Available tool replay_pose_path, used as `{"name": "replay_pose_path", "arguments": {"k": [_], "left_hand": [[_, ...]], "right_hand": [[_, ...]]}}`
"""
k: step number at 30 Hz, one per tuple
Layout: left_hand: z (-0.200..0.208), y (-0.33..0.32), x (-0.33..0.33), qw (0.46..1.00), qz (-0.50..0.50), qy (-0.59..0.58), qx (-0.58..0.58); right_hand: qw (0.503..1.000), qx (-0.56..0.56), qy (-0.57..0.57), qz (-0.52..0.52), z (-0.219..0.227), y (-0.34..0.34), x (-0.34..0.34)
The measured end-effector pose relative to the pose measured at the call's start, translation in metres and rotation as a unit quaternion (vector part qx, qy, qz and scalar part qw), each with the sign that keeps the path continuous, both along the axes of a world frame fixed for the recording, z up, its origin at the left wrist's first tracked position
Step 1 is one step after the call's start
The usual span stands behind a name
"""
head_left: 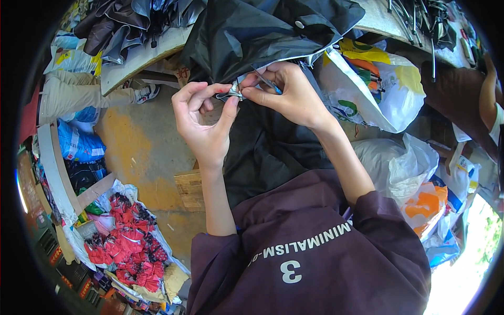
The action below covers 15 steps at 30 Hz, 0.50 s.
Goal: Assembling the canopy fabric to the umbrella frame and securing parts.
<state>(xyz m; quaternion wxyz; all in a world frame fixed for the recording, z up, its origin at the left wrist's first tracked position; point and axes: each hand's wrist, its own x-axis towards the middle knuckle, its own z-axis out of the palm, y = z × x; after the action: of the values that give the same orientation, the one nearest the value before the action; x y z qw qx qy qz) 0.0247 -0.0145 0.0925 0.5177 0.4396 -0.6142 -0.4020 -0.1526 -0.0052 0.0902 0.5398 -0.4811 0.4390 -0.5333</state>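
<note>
Black umbrella fabric (236,39) with a silvery underside hangs over the table edge ahead of me and down across my lap. My left hand (202,115) pinches a small silver-edged corner (233,92) of it between thumb and fingers. At the same corner, the thumb and fingertips of my right hand (291,94) are closed together. A slim metal tool (268,83) with a blue end lies across the right fingers, held in that hand; its exact kind is unclear. What the right fingertips pinch is too small to make out.
Folded dark umbrellas (123,29) lie on the table at far left, umbrella ribs (415,23) at far right. A white plastic bag (349,97) hangs right of my hands. A container of red ruffled fabric (128,236) stands at lower left. Other people sit on both sides.
</note>
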Motion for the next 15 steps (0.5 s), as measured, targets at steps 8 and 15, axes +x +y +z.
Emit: {"name": "replay_pose_path", "arguments": {"k": [8,15], "left_hand": [[0.000,-0.002,0.000,1.000,-0.004,0.010,-0.003],[0.000,-0.003,0.002,1.000,0.001,0.010,0.005]], "right_hand": [[0.997,0.009,0.070,0.000,0.007,0.001,-0.002],[0.998,-0.016,0.066,0.003,-0.004,0.006,-0.003]]}}
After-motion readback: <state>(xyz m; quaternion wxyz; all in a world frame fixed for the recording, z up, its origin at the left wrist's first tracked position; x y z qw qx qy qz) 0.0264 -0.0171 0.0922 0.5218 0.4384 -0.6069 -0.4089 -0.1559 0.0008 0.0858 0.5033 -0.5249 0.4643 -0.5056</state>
